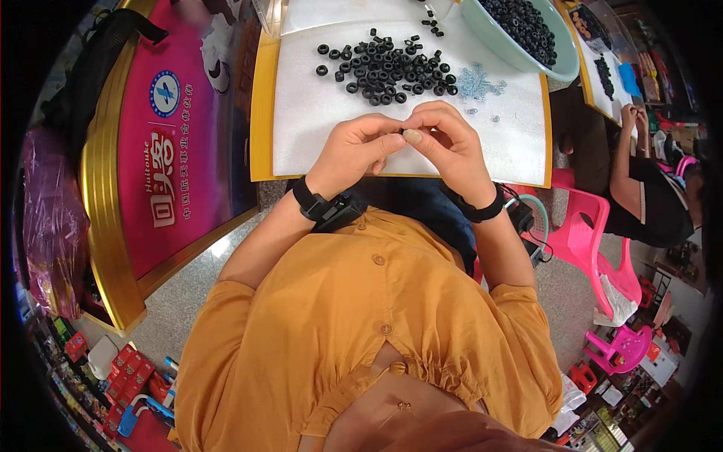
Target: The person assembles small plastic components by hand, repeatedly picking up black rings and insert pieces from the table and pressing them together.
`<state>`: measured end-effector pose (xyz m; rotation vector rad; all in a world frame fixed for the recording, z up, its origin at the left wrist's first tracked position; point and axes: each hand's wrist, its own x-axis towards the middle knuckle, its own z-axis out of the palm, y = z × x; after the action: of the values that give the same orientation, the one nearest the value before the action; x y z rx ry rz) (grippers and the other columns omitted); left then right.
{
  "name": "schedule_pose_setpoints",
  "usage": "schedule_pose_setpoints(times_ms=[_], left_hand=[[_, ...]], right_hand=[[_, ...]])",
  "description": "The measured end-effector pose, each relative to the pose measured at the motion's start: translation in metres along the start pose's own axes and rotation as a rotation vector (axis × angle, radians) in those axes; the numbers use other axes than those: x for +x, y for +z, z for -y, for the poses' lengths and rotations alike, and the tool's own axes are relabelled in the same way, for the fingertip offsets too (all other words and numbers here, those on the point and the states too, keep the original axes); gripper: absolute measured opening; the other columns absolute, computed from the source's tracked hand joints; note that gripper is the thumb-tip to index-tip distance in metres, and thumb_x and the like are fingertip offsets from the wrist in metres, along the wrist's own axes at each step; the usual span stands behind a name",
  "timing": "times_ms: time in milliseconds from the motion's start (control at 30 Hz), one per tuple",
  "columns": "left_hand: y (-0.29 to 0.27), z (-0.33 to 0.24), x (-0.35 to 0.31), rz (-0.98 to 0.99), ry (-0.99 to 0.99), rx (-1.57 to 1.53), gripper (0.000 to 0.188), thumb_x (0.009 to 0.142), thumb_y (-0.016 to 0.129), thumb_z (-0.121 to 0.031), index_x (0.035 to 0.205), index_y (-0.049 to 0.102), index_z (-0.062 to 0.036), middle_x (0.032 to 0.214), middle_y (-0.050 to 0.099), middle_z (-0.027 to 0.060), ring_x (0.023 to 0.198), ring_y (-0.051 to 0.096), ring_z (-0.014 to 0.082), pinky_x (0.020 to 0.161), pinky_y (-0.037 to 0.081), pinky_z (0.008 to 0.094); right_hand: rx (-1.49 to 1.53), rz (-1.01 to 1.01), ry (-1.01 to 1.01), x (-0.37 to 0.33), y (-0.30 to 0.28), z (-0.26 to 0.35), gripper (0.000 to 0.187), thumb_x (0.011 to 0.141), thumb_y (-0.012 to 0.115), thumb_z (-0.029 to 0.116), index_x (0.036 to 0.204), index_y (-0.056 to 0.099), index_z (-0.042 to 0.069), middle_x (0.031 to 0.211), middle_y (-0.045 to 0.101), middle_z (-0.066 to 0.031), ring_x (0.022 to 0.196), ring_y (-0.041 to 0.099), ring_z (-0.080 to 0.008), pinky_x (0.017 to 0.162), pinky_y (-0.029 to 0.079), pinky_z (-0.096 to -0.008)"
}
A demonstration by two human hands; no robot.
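Nearer the wearer than the pale green bowl, the left hand and right hand pinch together at a small dark piece, mostly hidden; this looks like close two-handed fingertip work, calling for a small, steady adjustment. The bowl holds many black ring-shaped pieces; left of it lies a loose black pile, and just beside it, clear bluish bits.

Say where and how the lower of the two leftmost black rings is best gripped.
Probably pinch the black ring across its outer wall, left hand coming from the left: no other ring touches that side, and its hole shows from above.
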<state>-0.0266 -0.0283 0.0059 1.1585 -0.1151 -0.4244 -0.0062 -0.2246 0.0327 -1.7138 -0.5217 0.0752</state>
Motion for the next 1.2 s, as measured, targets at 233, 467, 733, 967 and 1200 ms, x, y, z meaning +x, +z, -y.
schedule_pose_setpoints(times_ms=[233,467,733,967,1200], left_hand=[[0.000,0.000,-0.003,0.041,-0.065,-0.211,0.024,0.100,0.059,-0.017,0.116,0.066,0.0003,0.079,0.061,-0.0006,0.057,0.047,0.0055,0.049,0.039,0.0202],[-0.005,-0.001,0.000,0.022,-0.054,-0.220,0.029,0.100,0.060,-0.016,0.123,0.063,0.0006,0.093,0.067,0.0048,0.057,0.047,0.0058,0.050,0.039,0.0201],[-0.015,-0.007,0.008,-0.070,-0.004,-0.067,0.027,0.096,0.066,-0.020,0.117,0.069,-0.0031,0.083,0.062,-0.0014,0.056,0.049,0.0051,0.053,0.040,0.0200],[-0.023,-0.006,0.008,-0.089,-0.010,0.004,0.029,0.096,0.065,-0.018,0.119,0.067,-0.0014,0.090,0.065,0.0029,0.057,0.050,0.0052,0.051,0.041,0.0198],[-0.021,-0.011,0.008,-0.122,0.066,0.005,0.028,0.096,0.065,-0.019,0.119,0.067,-0.0016,0.091,0.066,0.0030,0.056,0.049,0.0053,0.051,0.042,0.0198]], right_hand=[[-0.441,0.048,-0.259,0.003,-0.003,0.020,0.022,0.083,0.072,0.003,0.105,0.071,0.008,0.096,0.064,-0.0085,0.082,0.063,-0.0200,0.066,0.051,-0.0291],[-0.459,0.085,-0.309,0.017,-0.007,0.015,0.022,0.083,0.071,0.002,0.104,0.072,0.008,0.098,0.065,-0.0081,0.084,0.064,-0.0229,0.066,0.052,-0.0305],[-0.765,0.051,-0.133,0.108,-0.058,-0.030,0.016,0.091,0.063,0.011,0.103,0.072,0.006,0.097,0.069,-0.0137,0.085,0.066,-0.0267,0.073,0.052,-0.0347],[-0.933,0.152,-0.020,0.158,-0.067,-0.064,0.020,0.090,0.063,0.014,0.107,0.072,0.007,0.095,0.070,-0.0141,0.084,0.067,-0.0273,0.075,0.052,-0.0358],[-0.841,0.121,0.039,0.146,-0.056,-0.036,0.017,0.089,0.064,0.015,0.100,0.069,0.003,0.087,0.070,-0.0097,0.077,0.066,-0.0215,0.071,0.052,-0.0317]])
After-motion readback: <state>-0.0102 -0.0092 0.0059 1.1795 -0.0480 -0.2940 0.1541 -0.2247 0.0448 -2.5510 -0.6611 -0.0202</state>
